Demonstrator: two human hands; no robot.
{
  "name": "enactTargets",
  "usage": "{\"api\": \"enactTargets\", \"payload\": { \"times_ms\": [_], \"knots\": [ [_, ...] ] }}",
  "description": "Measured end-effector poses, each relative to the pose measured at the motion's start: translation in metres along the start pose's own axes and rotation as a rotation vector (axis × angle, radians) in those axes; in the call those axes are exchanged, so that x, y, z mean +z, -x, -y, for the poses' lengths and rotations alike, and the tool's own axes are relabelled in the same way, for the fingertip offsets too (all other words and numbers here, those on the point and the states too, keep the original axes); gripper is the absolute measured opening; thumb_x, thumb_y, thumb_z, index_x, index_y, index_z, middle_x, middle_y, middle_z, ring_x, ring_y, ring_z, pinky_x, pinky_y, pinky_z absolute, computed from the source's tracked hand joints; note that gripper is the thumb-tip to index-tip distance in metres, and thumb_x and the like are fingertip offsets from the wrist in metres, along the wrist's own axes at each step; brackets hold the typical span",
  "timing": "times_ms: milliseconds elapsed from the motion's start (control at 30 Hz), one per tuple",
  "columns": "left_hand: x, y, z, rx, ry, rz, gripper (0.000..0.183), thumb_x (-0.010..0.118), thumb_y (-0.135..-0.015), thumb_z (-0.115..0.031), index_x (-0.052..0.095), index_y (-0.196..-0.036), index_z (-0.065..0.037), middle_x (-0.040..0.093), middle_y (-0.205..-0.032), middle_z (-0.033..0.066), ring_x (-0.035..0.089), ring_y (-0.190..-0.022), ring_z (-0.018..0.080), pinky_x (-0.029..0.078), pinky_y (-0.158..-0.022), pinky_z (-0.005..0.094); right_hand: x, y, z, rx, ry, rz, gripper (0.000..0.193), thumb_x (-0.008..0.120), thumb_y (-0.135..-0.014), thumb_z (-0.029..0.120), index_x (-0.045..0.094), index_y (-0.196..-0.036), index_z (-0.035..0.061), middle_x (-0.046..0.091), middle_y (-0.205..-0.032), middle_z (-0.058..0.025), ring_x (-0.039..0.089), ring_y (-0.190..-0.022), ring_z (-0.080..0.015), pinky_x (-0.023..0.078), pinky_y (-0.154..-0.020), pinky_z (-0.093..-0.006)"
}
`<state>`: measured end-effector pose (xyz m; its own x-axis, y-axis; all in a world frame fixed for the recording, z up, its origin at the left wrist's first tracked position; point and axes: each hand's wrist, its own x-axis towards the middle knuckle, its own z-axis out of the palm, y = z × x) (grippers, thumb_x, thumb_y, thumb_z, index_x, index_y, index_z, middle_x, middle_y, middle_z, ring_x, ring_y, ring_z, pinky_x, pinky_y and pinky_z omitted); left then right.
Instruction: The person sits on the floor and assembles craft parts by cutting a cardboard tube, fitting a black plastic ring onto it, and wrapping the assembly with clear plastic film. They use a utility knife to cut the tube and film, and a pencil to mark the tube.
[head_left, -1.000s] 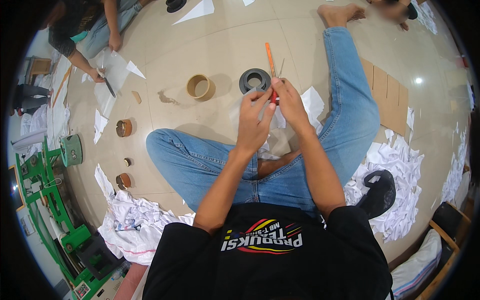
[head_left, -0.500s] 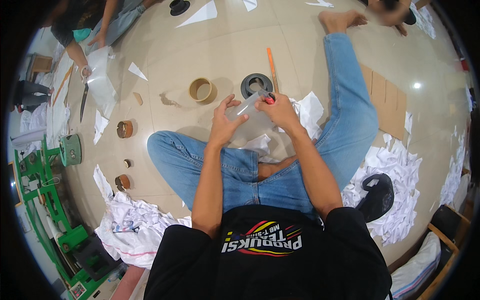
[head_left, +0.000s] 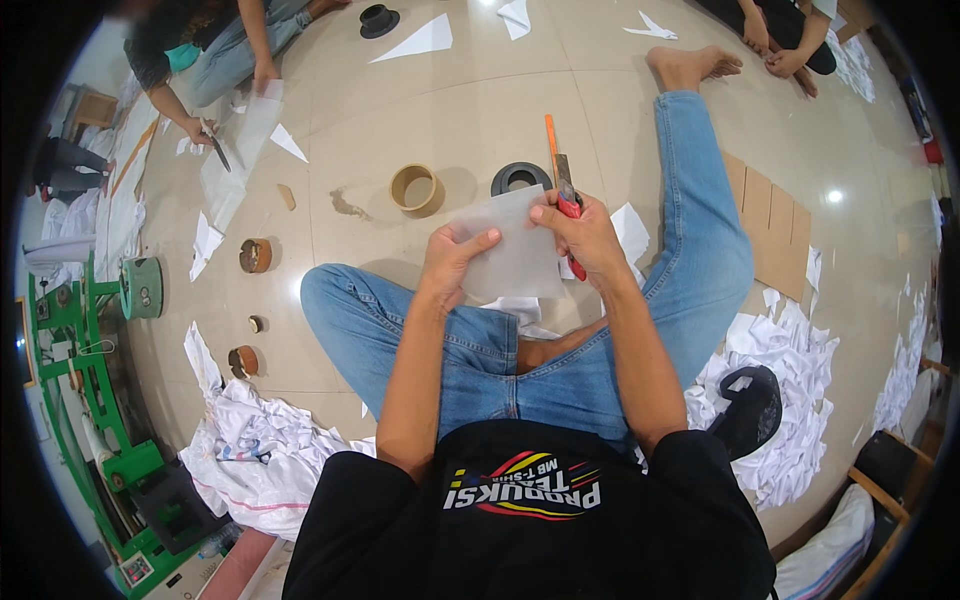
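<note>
A translucent, frosted sheet is held flat between my two hands above my crossed leg. My left hand grips its left edge, thumb on top. At the upper right edge, my right hand pinches the sheet. The same hand also keeps a red-handled cutter knife, its metal end pointing away from me. Just beyond the sheet lies a dark grey ring, partly covered by it. An orange strip rests on the floor behind the knife. The tan roll of tape stands left of the ring.
White scraps pile up at right and in a sack at left. Slotted cardboard lies by my right leg. A co-worker at upper left holds scissors at a clear sheet; another sits upper right. A green machine stands left.
The sheet was curved and tilted; now it lies flatter, facing up. The knife has turned into fuller view in my right hand. The upper-left co-worker's scissors have moved onto their sheet.
</note>
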<state>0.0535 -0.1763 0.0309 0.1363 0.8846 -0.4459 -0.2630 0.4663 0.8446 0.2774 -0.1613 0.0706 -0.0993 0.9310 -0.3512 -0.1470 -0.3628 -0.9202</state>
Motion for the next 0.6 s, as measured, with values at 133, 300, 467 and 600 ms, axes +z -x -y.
{"api": "enactTargets", "payload": {
  "times_ms": [133, 300, 467, 600],
  "knots": [
    [0.004, 0.004, -0.017, 0.073, -0.194, -0.034, 0.041, 0.091, -0.088, -0.021, 0.075, -0.117, 0.003, 0.079, -0.104, 0.0105, 0.076, -0.091, 0.018, 0.061, -0.084, 0.0326, -0.006, -0.002, -0.004, -0.049, 0.114, -0.097, 0.027, 0.086, -0.092, 0.026, 0.072, -0.104, 0.0057, 0.064, -0.078, 0.0023, 0.05, -0.058, -0.0048, 0.043, -0.054, -0.0234],
    [-0.004, 0.002, -0.02, 0.031, -0.239, -0.036, 0.043, 0.091, -0.087, -0.024, 0.075, -0.117, 0.004, 0.079, -0.103, 0.0105, 0.075, -0.089, 0.018, 0.061, -0.083, 0.0329, -0.006, -0.001, 0.002, -0.005, 0.098, -0.101, 0.028, 0.083, -0.094, 0.028, 0.072, -0.105, 0.0041, 0.062, -0.078, 0.0026, 0.051, -0.063, -0.0059, 0.043, -0.057, -0.0234],
    [-0.007, 0.005, -0.022, 0.06, -0.169, -0.079, 0.045, 0.09, -0.089, -0.026, 0.075, -0.117, 0.005, 0.079, -0.102, 0.0113, 0.076, -0.088, 0.0187, 0.061, -0.083, 0.0327, -0.029, -0.003, -0.006, -0.154, 0.213, -0.136, 0.032, 0.08, -0.098, 0.029, 0.07, -0.112, 0.0009, 0.064, -0.087, -0.0005, 0.057, -0.079, -0.0084, 0.048, -0.074, -0.0245],
    [0.001, 0.007, -0.024, 0.106, -0.266, -0.103, 0.044, 0.089, -0.09, -0.024, 0.073, -0.119, 0.005, 0.079, -0.103, 0.0114, 0.076, -0.089, 0.0188, 0.061, -0.083, 0.0321, -0.031, 0.002, -0.011, -0.136, 0.238, -0.12, 0.035, 0.08, -0.099, 0.028, 0.069, -0.117, -0.0002, 0.066, -0.094, -0.0008, 0.059, -0.088, -0.0084, 0.05, -0.081, -0.0253]
  ]
}}
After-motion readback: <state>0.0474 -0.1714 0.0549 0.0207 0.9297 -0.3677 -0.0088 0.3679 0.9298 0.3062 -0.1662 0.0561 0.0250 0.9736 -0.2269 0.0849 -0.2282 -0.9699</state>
